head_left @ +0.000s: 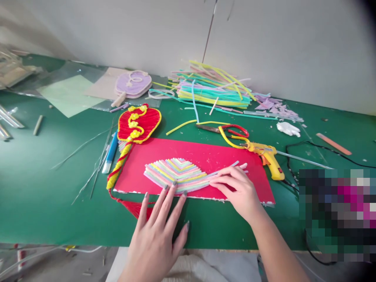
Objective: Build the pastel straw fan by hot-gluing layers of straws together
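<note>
A fan-shaped piece of pastel strips (pixel 173 173) lies on a red board (pixel 205 158) on the green table (pixel 44 188). My left hand (pixel 160 231) is open, its fingers spread, and the fingertips press on the near edge of the strip piece. My right hand (pixel 237 190) lies flat on the board at the piece's right end, fingers stretched over several loose strips there. A red and yellow woven fan (pixel 138 123) with a twisted handle rests at the board's far left corner.
A yellow glue gun (pixel 266 156) and red-handled scissors (pixel 226 130) lie past the board at right. A heap of coloured strips (pixel 211 90) sits at the back, with a purple fan (pixel 132 83) to its left. A blue knife (pixel 111 152) lies left of the board.
</note>
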The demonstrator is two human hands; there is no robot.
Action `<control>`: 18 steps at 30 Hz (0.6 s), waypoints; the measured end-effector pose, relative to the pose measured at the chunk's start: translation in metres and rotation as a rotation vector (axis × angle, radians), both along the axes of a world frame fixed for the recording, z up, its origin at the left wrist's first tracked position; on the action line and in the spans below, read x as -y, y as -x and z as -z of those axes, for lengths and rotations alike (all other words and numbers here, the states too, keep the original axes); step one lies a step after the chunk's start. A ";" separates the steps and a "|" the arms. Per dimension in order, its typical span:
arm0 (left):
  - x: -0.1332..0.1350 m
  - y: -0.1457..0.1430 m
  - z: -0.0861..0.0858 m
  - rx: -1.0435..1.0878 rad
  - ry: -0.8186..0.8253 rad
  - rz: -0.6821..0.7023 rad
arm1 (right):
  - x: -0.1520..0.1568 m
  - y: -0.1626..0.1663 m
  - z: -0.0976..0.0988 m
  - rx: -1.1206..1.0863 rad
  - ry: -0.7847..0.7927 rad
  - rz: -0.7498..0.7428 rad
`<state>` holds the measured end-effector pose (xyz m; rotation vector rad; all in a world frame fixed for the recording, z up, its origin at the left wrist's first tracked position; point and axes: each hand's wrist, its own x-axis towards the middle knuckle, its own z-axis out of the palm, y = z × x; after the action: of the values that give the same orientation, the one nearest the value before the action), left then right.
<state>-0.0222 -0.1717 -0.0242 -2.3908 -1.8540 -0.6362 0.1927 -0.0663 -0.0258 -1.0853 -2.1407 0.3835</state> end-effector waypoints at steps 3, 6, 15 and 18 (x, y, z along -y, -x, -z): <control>0.000 0.000 0.000 0.005 0.002 -0.003 | 0.000 -0.001 0.001 -0.001 0.007 -0.004; 0.000 -0.001 0.000 0.010 0.001 -0.003 | 0.000 -0.001 0.001 -0.005 0.007 -0.003; 0.004 0.014 0.003 0.117 -0.031 0.105 | -0.001 -0.001 0.001 -0.011 0.014 -0.001; -0.003 0.024 -0.003 0.226 -0.047 0.083 | -0.001 -0.001 0.001 -0.011 0.020 -0.002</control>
<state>-0.0459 -0.1683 -0.0210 -2.4661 -1.8012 -0.9831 0.1937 -0.0658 -0.0272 -1.0895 -2.1325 0.4114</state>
